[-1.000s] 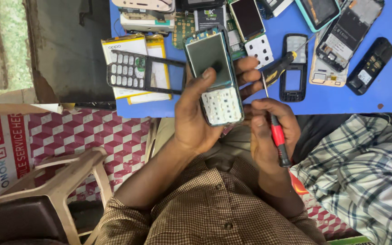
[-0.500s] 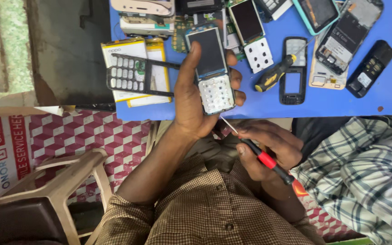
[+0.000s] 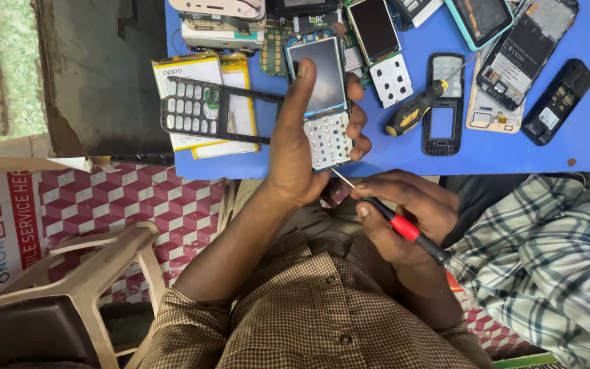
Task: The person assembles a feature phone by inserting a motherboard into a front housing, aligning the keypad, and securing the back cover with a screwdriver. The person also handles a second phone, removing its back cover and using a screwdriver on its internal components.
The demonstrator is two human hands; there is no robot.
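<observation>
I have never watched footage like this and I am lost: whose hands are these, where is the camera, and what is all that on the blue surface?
The camera sits on a person's head and looks down, so the checked brown shirt at the bottom is their own chest.

Their left hand grips an opened keypad phone with a dark screen and bare white key sheet. Their right hand holds a thin screwdriver with a red and black handle, its tip at the phone's lower edge.

On the blue table lie a black keypad frame resting on yellow-edged flat batteries, a yellow and black screwdriver, a black phone front cover and other phone parts. The plaid sleeve at right belongs to someone else.
</observation>
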